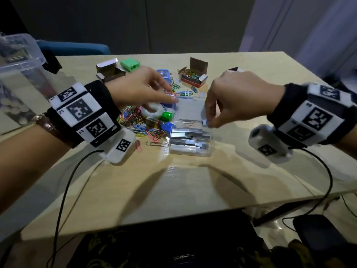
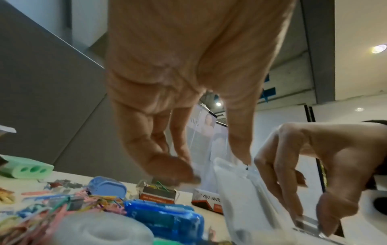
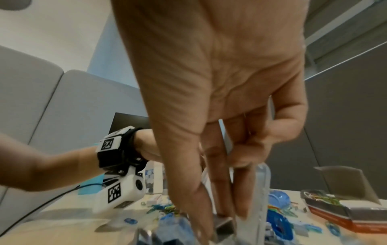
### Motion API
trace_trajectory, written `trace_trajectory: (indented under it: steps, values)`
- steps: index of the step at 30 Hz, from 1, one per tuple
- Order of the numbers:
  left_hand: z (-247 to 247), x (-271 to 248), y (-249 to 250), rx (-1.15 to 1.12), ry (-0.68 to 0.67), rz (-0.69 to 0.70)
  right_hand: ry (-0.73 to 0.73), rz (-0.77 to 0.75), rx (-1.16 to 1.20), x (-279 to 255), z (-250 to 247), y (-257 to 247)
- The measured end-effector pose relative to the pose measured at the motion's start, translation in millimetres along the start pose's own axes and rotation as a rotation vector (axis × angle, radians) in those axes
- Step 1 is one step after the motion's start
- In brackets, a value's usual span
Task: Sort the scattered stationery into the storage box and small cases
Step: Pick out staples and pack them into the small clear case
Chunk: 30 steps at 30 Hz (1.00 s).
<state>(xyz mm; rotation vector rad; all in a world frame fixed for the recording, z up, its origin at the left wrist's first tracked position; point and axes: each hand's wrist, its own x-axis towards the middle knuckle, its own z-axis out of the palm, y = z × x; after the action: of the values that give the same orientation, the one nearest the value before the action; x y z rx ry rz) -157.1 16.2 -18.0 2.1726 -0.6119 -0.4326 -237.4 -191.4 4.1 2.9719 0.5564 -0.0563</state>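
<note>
- A clear case is seen at table centre, base packed with silver staple strips, lid raised upright.
- Coloured clips, a tape roll and open clip box are scattered behind and left of it.
- Left hand: lid's top left edge is pinched between thumb and forefinger.
- Right hand: a small staple block is pinched at the fingertips, just above the case, by the lid's right edge.
</note>
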Motion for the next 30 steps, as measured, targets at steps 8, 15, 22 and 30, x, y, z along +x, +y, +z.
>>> trace_trajectory:
  steps: [8, 15, 22, 30]
  values:
    - [18, 8, -5, 0.205, -0.281, -0.025, -0.1, -0.023, -0.025, 7, 19, -19]
    - [26, 9, -14, 0.135, -0.297, -0.051, 0.031, 0.004, -0.098, -4, 16, -37]
    - [27, 7, -9, 0.116, -0.307, -0.067, 0.008, -0.011, -0.149, -3, 19, -47]
    - [29, 8, -10, 0.11, -0.304, -0.053, -0.025, 0.036, -0.154, -1, 27, -48]
